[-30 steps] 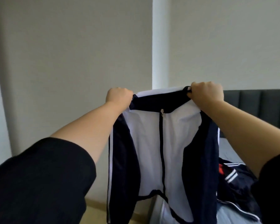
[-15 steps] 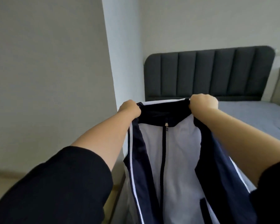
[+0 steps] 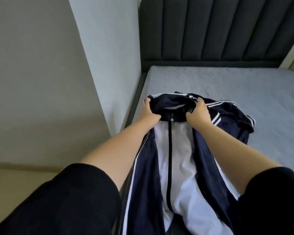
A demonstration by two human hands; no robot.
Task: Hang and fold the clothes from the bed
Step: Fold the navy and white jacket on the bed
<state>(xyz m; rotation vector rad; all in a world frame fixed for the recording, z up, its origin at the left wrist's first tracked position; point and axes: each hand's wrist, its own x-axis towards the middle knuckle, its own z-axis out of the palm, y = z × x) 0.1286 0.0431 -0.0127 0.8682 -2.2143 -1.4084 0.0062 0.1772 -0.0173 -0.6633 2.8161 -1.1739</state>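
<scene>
Two hands held the jacket (image 3: 176,160) at its collar (image 3: 170,106) in the head view. The left hand (image 3: 148,111) gripped the collar's left end and the right hand (image 3: 199,113) its right end, fingers curled into the cloth. The jacket lay front up and zipped along the left edge of the bed (image 3: 255,92), with one striped sleeve (image 3: 234,116) bunched to the right. A dark headboard (image 3: 210,28) stood beyond, and a pale pillar (image 3: 109,48) stood just left of the bed. The forearms (image 3: 119,150) hid parts of the jacket's navy sides.

Soft, even daylight, faint shadows, slight motion blur, and wide-angle bending toward the edges.
</scene>
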